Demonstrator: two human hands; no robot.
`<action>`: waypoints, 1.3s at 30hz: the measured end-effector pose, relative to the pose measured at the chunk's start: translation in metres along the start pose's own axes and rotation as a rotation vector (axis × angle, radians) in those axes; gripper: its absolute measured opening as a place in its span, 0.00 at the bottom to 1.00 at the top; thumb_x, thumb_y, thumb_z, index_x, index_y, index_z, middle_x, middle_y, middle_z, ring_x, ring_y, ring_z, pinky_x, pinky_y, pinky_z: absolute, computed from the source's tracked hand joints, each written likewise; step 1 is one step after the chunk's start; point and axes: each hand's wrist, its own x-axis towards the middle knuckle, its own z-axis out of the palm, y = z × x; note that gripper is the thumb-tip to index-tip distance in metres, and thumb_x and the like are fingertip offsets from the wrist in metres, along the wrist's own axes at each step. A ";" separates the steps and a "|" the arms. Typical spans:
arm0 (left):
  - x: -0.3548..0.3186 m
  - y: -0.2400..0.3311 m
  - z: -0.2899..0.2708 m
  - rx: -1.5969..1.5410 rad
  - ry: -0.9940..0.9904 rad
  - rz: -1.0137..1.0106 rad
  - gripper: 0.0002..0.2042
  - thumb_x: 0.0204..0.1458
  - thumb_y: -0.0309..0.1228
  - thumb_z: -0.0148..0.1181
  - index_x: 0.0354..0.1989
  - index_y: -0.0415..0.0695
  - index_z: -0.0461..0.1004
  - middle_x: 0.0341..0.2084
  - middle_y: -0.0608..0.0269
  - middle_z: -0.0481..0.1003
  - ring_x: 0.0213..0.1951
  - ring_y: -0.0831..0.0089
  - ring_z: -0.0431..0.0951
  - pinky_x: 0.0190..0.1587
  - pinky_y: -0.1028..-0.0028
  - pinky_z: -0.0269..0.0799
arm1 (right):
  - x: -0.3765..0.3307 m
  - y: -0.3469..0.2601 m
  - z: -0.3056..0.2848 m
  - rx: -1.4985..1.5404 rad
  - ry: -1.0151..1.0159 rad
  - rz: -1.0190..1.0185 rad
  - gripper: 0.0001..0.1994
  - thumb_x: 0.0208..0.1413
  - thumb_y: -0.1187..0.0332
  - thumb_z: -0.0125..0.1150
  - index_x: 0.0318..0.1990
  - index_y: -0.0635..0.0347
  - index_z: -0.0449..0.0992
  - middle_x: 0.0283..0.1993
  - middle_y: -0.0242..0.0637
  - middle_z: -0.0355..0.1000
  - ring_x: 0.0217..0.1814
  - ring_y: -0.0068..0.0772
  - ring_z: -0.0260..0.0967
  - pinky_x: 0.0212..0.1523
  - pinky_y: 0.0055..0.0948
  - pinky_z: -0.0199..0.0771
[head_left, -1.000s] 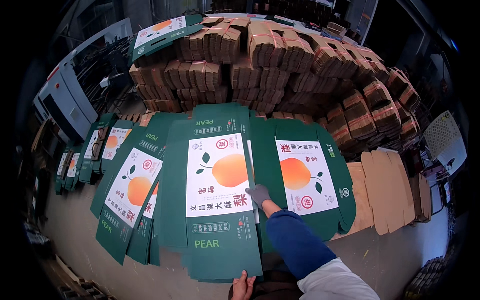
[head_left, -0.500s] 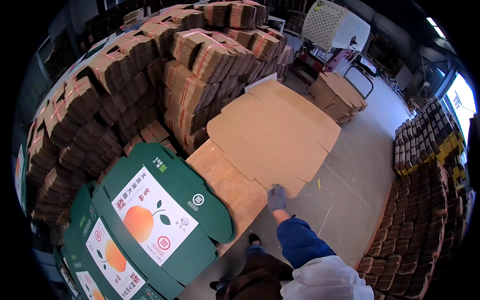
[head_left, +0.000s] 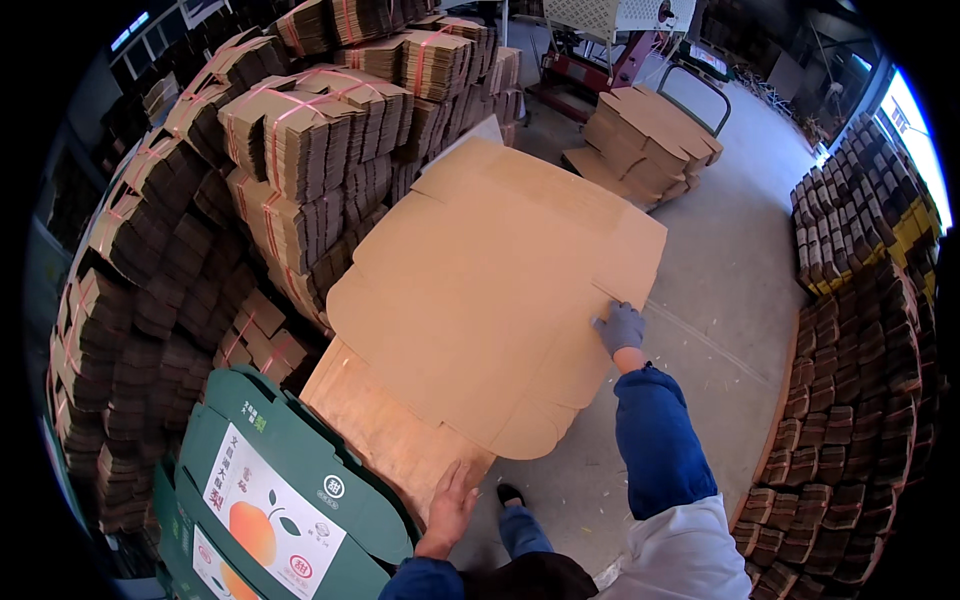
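Observation:
A large flat brown cardboard box blank (head_left: 490, 270), cut with slits and rounded flaps, lies over a wooden board (head_left: 390, 405). My right hand (head_left: 621, 328), in a grey glove, is at its right edge, fingers closed on the cardboard near a slit. Bare, my left hand (head_left: 450, 508) rests with fingers stretched out on the near end of the wooden board, just short of the blank. Beside it on the left lie green printed box blanks (head_left: 345, 525) with orange fruit pictures on white panels.
Bundled cardboard stacks (head_left: 310, 130) tied with pink strapping rise along the left and back. Far ahead, more folded cardboard (head_left: 645, 135) sits by a cart handle (head_left: 715, 85) and a red-based machine (head_left: 600, 65). Tall stacks (head_left: 840, 400) line the right side.
The brown blank has shifted nearer and left, covering more of the board. My right hand now holds farther up its right edge. My left hand has come into view on the board.

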 end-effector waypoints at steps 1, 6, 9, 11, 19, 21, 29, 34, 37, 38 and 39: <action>0.018 0.001 0.010 0.009 -0.011 -0.035 0.27 0.55 0.32 0.60 0.62 0.39 0.63 0.63 0.46 0.62 0.63 0.50 0.64 0.63 0.62 0.63 | -0.001 -0.003 -0.006 0.061 -0.051 -0.018 0.28 0.53 0.46 0.61 0.57 0.54 0.71 0.56 0.43 0.71 0.57 0.47 0.69 0.53 0.41 0.70; 0.056 -0.006 0.044 0.161 -0.062 -0.069 0.33 0.55 0.40 0.61 0.65 0.34 0.58 0.66 0.43 0.57 0.68 0.49 0.56 0.68 0.63 0.55 | 0.011 0.032 -0.015 0.578 -0.393 -0.005 0.24 0.53 0.52 0.64 0.50 0.61 0.75 0.47 0.45 0.75 0.49 0.43 0.73 0.49 0.38 0.72; 0.056 -0.014 0.054 0.094 -0.107 -0.051 0.33 0.56 0.41 0.60 0.65 0.34 0.58 0.66 0.42 0.57 0.69 0.50 0.54 0.69 0.63 0.53 | 0.006 0.049 -0.023 0.985 -0.544 0.012 0.23 0.54 0.58 0.64 0.52 0.65 0.75 0.47 0.43 0.76 0.50 0.37 0.73 0.50 0.35 0.71; 0.057 -0.018 0.047 0.042 -0.133 -0.078 0.33 0.57 0.42 0.59 0.65 0.34 0.58 0.66 0.42 0.56 0.69 0.50 0.54 0.69 0.63 0.52 | -0.009 0.027 -0.060 0.931 -0.468 0.007 0.23 0.54 0.61 0.64 0.53 0.66 0.74 0.46 0.41 0.76 0.48 0.35 0.73 0.50 0.33 0.71; 0.038 0.061 -0.086 -0.337 0.033 -0.028 0.26 0.61 0.41 0.54 0.61 0.33 0.64 0.54 0.45 0.72 0.55 0.58 0.74 0.58 0.69 0.68 | -0.150 -0.085 -0.307 0.776 0.155 -0.631 0.19 0.56 0.61 0.59 0.51 0.63 0.75 0.41 0.54 0.75 0.45 0.50 0.74 0.45 0.37 0.73; 0.005 0.083 -0.143 -0.404 0.174 0.020 0.24 0.64 0.41 0.50 0.60 0.33 0.65 0.52 0.50 0.74 0.52 0.64 0.76 0.56 0.70 0.69 | -0.204 -0.122 -0.341 0.548 0.333 -0.821 0.17 0.55 0.61 0.58 0.49 0.61 0.76 0.37 0.52 0.75 0.40 0.51 0.74 0.39 0.41 0.73; -0.219 0.131 -0.349 -1.035 0.467 -0.017 0.39 0.61 0.64 0.36 0.55 0.33 0.66 0.43 0.49 0.77 0.44 0.62 0.81 0.45 0.69 0.75 | -0.470 -0.240 -0.301 -0.078 0.592 -1.106 0.06 0.48 0.66 0.58 0.33 0.55 0.72 0.27 0.36 0.72 0.26 0.35 0.74 0.21 0.36 0.68; -0.307 0.031 -0.338 -1.120 0.304 -0.418 0.28 0.63 0.54 0.45 0.43 0.35 0.74 0.33 0.51 0.80 0.39 0.63 0.82 0.43 0.70 0.75 | -0.560 -0.267 -0.184 -0.028 0.480 -1.194 0.05 0.49 0.68 0.54 0.32 0.56 0.73 0.28 0.35 0.71 0.27 0.36 0.74 0.23 0.37 0.71; -0.331 -0.021 -0.321 -1.038 0.339 -0.563 0.19 0.62 0.42 0.53 0.43 0.34 0.74 0.32 0.51 0.79 0.35 0.63 0.82 0.38 0.71 0.77 | -0.604 -0.266 -0.136 -0.027 0.411 -1.240 0.06 0.51 0.65 0.55 0.32 0.56 0.73 0.27 0.36 0.70 0.27 0.36 0.73 0.22 0.39 0.71; -0.335 -0.032 -0.316 -1.006 0.367 -0.581 0.15 0.61 0.36 0.54 0.43 0.33 0.74 0.33 0.50 0.79 0.34 0.63 0.82 0.37 0.71 0.77 | -0.614 -0.264 -0.130 -0.003 0.319 -1.266 0.08 0.52 0.64 0.55 0.35 0.57 0.73 0.29 0.38 0.71 0.28 0.37 0.74 0.23 0.39 0.72; -0.337 -0.037 -0.309 -0.979 0.394 -0.606 0.12 0.60 0.31 0.56 0.42 0.32 0.74 0.33 0.50 0.79 0.32 0.64 0.82 0.35 0.72 0.78 | -0.624 -0.258 -0.130 0.013 0.219 -1.294 0.10 0.53 0.62 0.55 0.37 0.58 0.74 0.30 0.39 0.72 0.29 0.38 0.75 0.24 0.39 0.73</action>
